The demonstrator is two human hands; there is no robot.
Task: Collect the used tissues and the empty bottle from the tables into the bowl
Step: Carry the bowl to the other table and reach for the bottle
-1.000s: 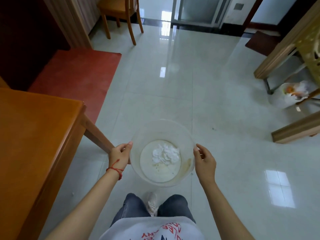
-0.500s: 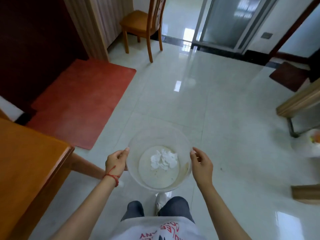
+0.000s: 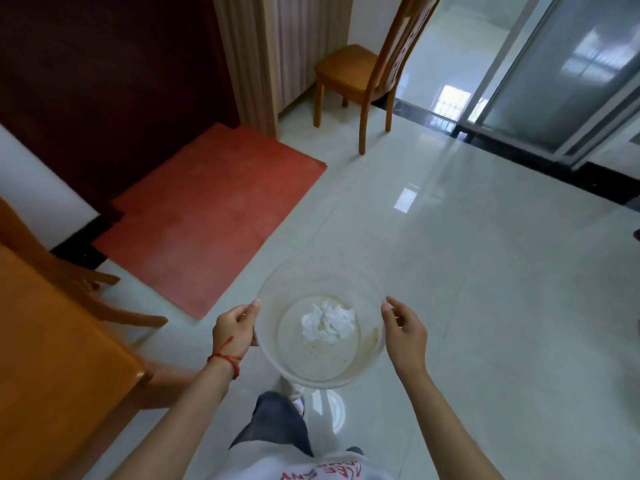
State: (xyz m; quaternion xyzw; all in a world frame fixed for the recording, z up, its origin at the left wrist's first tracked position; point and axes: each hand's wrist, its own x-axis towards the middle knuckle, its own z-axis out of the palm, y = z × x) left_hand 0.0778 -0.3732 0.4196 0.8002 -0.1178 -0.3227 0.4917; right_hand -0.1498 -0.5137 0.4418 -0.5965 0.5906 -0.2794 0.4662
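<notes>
1. The left hand point(image 3: 235, 330) and the right hand point(image 3: 405, 332) each hold one side of the clear plastic bowl point(image 3: 277, 299), fingers curled on its rim.
2. The bowl hangs in the air over the shiny floor point(image 3: 485, 271), beside the wooden counter point(image 3: 52, 358).
3. It looks light and a bit bendy, so holding both sides keeps it steady.
4. Crumpled white tissues point(image 3: 327, 322) lie soft inside. No bottle shows.

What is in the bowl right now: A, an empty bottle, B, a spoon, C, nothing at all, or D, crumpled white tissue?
D: a wad of crumpled white tissue lies on the bottom of the clear bowl, which the left hand and right hand hold by its rim; no bottle or spoon shows inside.
</notes>
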